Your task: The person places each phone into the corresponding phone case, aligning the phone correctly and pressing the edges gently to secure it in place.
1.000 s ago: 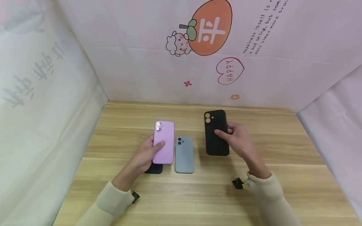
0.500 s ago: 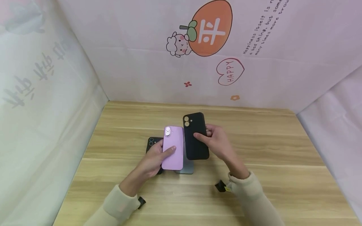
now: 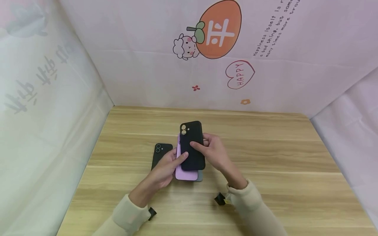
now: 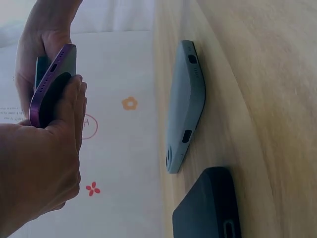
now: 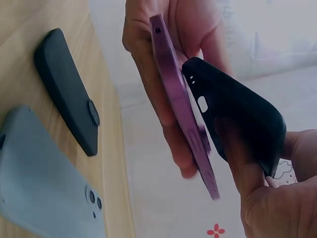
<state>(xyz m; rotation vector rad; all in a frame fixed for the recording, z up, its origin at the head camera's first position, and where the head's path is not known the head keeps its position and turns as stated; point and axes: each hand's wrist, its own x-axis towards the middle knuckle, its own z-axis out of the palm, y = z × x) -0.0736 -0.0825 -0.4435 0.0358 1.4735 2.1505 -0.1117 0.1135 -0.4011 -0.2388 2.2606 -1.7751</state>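
My left hand (image 3: 165,167) grips a purple phone (image 3: 186,175) by its left side, back facing up in the head view. A black phone case (image 3: 193,154) with camera cutouts is held by my right hand (image 3: 215,152), thumb on its back. In the head view the case covers most of the phone, and my left thumb lies over the case's left edge. The right wrist view shows the hollow case (image 5: 242,114) tilted against the phone's side (image 5: 176,94), one end near it and the other apart; whether they touch I cannot tell.
On the wooden table (image 3: 280,157), a grey-blue phone (image 4: 185,104) lies beneath the held things, mostly hidden in the head view. To its left lies a black phone (image 3: 161,152), partly behind my left hand. A printed cloth (image 3: 147,72) hangs at the back and sides.
My right hand has brought the black case leftward until it overlaps the purple phone. The left hand has carried the phone slightly right, over the grey-blue one, and its thumb now reaches onto the case.
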